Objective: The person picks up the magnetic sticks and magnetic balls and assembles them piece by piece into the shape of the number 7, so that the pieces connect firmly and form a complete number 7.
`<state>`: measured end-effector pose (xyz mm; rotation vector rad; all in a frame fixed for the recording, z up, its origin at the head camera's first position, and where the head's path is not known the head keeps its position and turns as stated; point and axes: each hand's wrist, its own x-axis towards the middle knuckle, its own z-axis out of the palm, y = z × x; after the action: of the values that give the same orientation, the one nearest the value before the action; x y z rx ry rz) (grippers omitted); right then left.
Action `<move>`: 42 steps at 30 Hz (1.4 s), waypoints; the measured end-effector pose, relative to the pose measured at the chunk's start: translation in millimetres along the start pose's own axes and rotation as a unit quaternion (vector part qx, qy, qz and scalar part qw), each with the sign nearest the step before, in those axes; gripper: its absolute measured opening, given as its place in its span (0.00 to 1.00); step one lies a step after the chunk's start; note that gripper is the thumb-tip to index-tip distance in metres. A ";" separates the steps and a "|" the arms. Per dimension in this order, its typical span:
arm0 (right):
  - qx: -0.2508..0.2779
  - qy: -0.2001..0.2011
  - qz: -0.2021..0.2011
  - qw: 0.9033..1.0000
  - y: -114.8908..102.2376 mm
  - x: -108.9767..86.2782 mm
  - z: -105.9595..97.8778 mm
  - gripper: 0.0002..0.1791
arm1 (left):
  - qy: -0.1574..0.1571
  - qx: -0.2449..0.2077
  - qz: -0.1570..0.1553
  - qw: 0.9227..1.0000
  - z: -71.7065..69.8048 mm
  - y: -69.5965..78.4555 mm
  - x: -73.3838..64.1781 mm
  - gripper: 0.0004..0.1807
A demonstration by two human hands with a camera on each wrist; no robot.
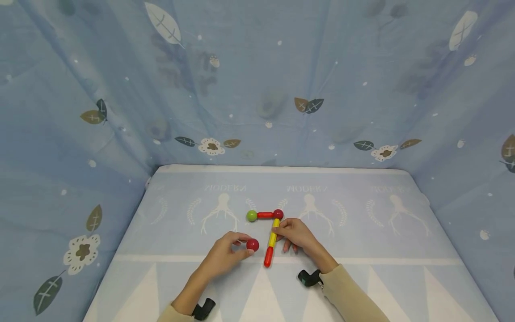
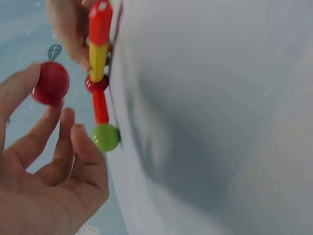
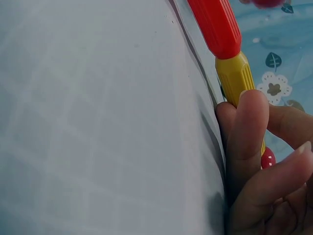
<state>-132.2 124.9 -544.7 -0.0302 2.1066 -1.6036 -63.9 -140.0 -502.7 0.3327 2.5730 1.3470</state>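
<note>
My left hand (image 1: pixel 227 256) pinches a loose dark red ball (image 1: pixel 252 244) between thumb and fingertips, with the other fingers spread loosely. On the table, a green ball (image 1: pixel 251 216) joins a short red rod (image 1: pixel 265 215), which runs to a second dark red ball (image 1: pixel 278 214). From that ball a yellow rod (image 1: pixel 274 232) comes toward me, ending in a red rod (image 1: pixel 268 257). My right hand (image 1: pixel 297 235) grips the yellow rod from its right side. In the left wrist view, the held ball (image 2: pixel 51 82) is apart from the joined pieces.
The table (image 1: pixel 346 241) wears a pale printed cloth with triangles and antler figures. Blue leaf-patterned curtains (image 1: pixel 257 89) hang behind it and at both sides. Black wrist cameras (image 1: pixel 309 278) are strapped at both wrists.
</note>
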 end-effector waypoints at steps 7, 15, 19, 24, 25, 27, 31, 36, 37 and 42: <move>-0.001 0.002 0.004 1.000 -0.8 -0.1 0.1 0.21 | -0.086 -0.026 0.010 0.996 15.6 -6.6 -18.1 0.17; 0.000 0.005 0.009 1.000 -2.6 -0.4 0.0 0.22 | -0.109 -0.011 0.014 0.994 24.9 -5.5 -20.6 0.15; -0.001 0.007 0.008 1.000 -2.7 0.3 -0.4 0.22 | -0.111 -0.002 0.022 0.994 28.2 -1.0 -19.7 0.15; -0.002 0.006 0.003 1.000 -2.9 1.3 0.0 0.23 | -0.109 0.000 0.018 0.994 32.6 1.9 -18.0 0.15; 0.000 0.006 0.005 1.000 -2.9 1.5 0.0 0.23 | -0.108 0.002 0.015 0.994 33.2 2.1 -17.9 0.15; 0.000 0.006 0.006 1.000 -2.6 2.0 0.3 0.23 | -0.106 0.003 0.011 0.994 34.0 2.2 -17.6 0.15; 0.000 0.010 0.006 1.000 -1.6 2.5 0.5 0.23 | -0.107 0.002 0.004 0.994 35.1 1.8 -17.2 0.15; -0.002 0.012 0.007 1.000 -1.0 1.7 0.8 0.23 | -0.110 -0.002 0.001 0.994 36.0 1.2 -17.6 0.15; -0.003 0.013 0.007 1.000 -0.9 1.4 1.0 0.23 | -0.110 -0.001 0.001 0.994 36.3 0.9 -17.8 0.16; -0.006 0.014 0.002 1.000 0.5 1.0 1.7 0.22 | -0.108 -0.003 0.002 0.994 36.8 0.9 -19.2 0.16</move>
<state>-132.2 123.3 -545.8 -0.0071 2.1361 -1.5971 -34.8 -116.6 -520.8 0.4570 2.3920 1.2447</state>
